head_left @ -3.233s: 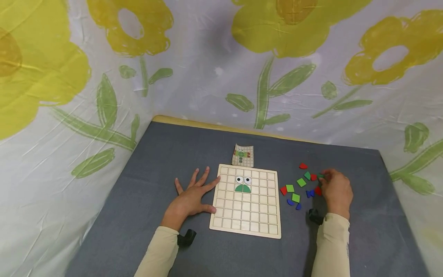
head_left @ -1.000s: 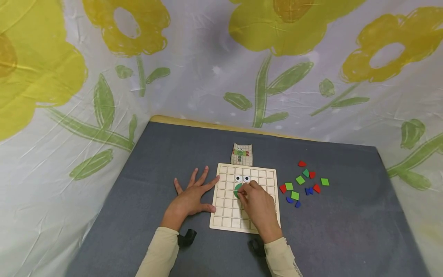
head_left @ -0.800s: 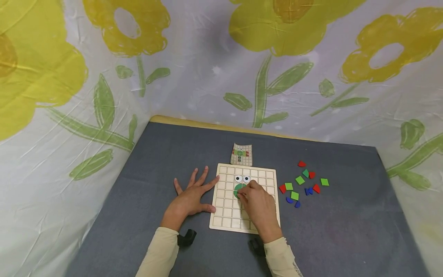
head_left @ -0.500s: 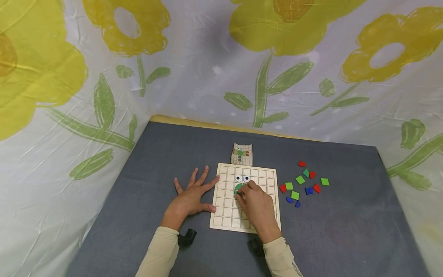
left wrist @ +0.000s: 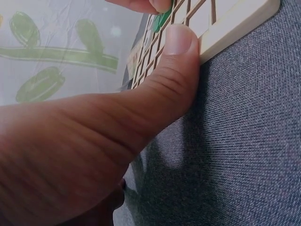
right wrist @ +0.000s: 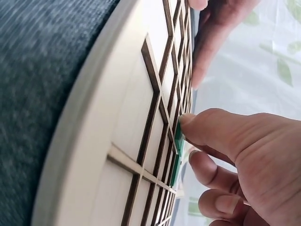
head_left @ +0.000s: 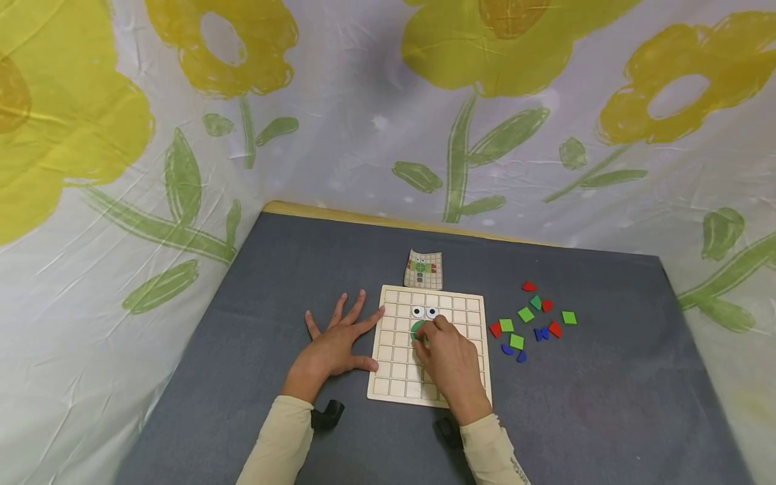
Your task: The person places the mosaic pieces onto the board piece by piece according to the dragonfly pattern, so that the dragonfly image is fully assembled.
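My right hand [head_left: 450, 364] is over the wooden grid board [head_left: 400, 372], thumb and index finger pinching a small green tile [right wrist: 178, 136] at its cell. Beside it in the grid sits another curved green tile [head_left: 416, 328]; the fingers cover the rest of the green patch in the head view. Two round eye tiles [head_left: 424, 312] lie in the row above. With fingers spread, my left hand [head_left: 330, 353] rests along the board's left edge. Its thumb [left wrist: 181, 44] presses on the rim in the left wrist view.
A small pattern card [head_left: 424, 271] lies just behind the board. To the right are loose tiles: several light green squares [head_left: 525, 315], red pieces [head_left: 554, 329], blue pieces [head_left: 507, 349] and a green one [head_left: 536, 302]. A printed curtain [head_left: 339, 155] hangs behind the grey table.
The right hand moved left from the loose tiles to the board, bringing a green tile; its fingertips have since shifted slightly there. The left hand has stayed at the board's edge.
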{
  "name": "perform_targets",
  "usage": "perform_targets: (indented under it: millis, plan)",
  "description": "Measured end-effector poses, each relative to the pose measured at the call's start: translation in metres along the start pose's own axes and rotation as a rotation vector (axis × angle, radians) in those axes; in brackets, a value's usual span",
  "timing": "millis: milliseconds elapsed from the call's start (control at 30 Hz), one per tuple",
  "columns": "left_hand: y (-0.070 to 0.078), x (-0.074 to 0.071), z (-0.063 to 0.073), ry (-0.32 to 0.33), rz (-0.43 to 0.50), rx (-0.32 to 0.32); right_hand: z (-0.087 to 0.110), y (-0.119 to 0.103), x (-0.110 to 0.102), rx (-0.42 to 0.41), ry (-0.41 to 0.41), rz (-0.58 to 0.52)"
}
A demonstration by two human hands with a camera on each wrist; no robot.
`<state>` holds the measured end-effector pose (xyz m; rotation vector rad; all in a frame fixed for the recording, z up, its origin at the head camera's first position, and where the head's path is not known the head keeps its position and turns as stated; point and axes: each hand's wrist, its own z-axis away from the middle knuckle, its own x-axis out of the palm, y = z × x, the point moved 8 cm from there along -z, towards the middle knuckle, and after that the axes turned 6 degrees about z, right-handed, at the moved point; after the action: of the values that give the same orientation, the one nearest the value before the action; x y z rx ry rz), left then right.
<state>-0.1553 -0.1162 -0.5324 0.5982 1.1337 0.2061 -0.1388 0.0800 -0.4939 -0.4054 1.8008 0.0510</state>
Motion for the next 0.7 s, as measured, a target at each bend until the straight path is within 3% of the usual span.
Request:
perform_targets:
  millis: [467,700]
  plan:
    - [-0.001,0.001,0.000,-0.008,0.003,0.003,0.002,0.004,-0.002,0.013,-0.010,-0.030]
    - [0.000,0.001,0.000,-0.005,-0.001,-0.002,0.002,0.014,-0.014,0.048,0.011,-0.077]
